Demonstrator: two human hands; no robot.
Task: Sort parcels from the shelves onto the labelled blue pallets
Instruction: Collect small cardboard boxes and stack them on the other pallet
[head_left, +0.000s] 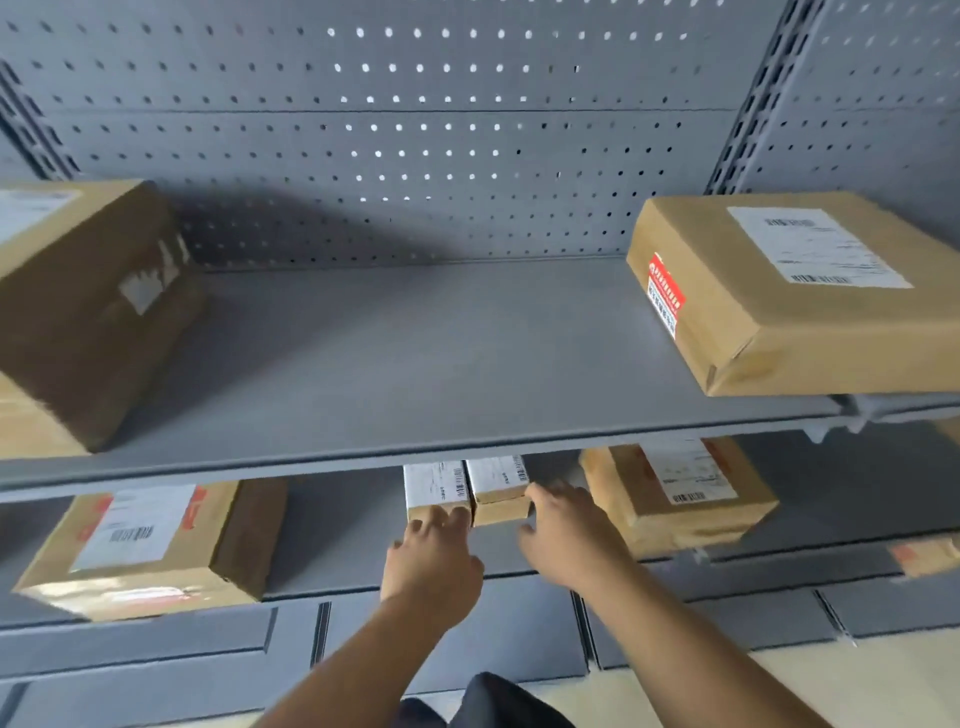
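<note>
Two small cardboard parcels with white labels stand side by side on the lower shelf (332, 551), partly hidden under the upper shelf's edge. My left hand (434, 558) reaches to the left small parcel (434, 491), its fingertips touching the front face. My right hand (563, 530) has spread fingers at the right small parcel (500, 486), touching its right front corner. Neither hand has a closed hold on a parcel.
The upper shelf (415, 353) carries a big brown box (88, 312) at the left and a flat labelled box (795, 296) at the right. On the lower shelf lie a labelled box (150, 545) at the left and another (675, 493) at the right. Pegboard backs the shelving.
</note>
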